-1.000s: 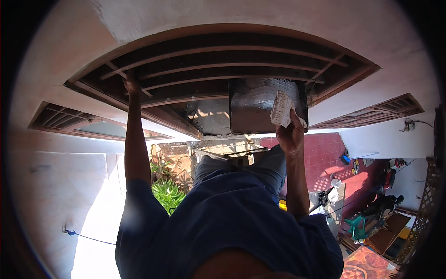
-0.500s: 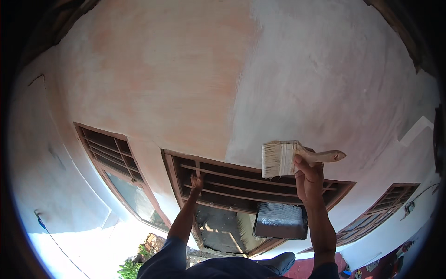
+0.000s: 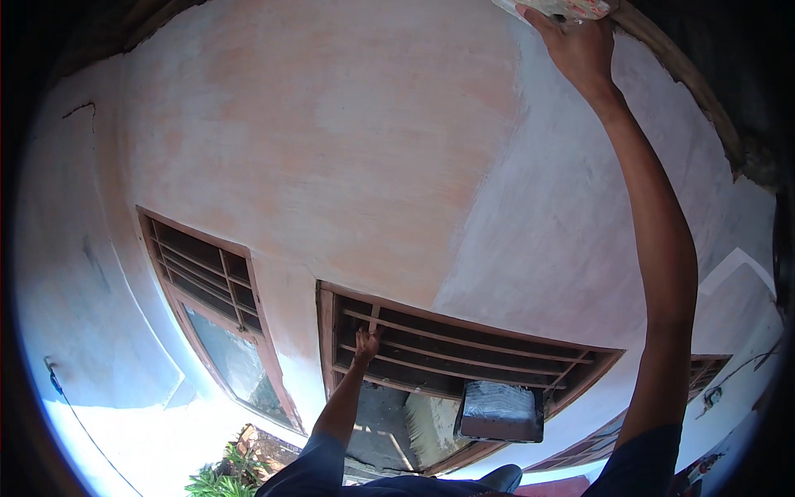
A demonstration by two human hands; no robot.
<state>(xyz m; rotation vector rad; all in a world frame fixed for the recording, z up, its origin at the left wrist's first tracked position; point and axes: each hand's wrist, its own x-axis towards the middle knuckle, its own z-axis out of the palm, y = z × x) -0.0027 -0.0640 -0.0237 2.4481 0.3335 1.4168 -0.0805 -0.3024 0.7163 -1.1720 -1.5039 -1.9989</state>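
High at the top edge, my right hand is raised against the top of the wall, closed on the paintbrush, which is largely hidden or cut off. My left hand grips a wooden bar of the slatted vent above the middle window. A black paint tray with whitish paint hangs or rests at that vent's lower right. The wall shows peach, patchy colour on the left and paler grey-white on the right.
A second barred window is at the left, a third at lower right. A blue cord hangs from the left wall. A rough dark beam runs along the top right edge; plants show below.
My right hand has risen with the brush from beside the vent to the wall's top edge. The view has tilted up the wall since a second ago; my left hand still holds the bar.
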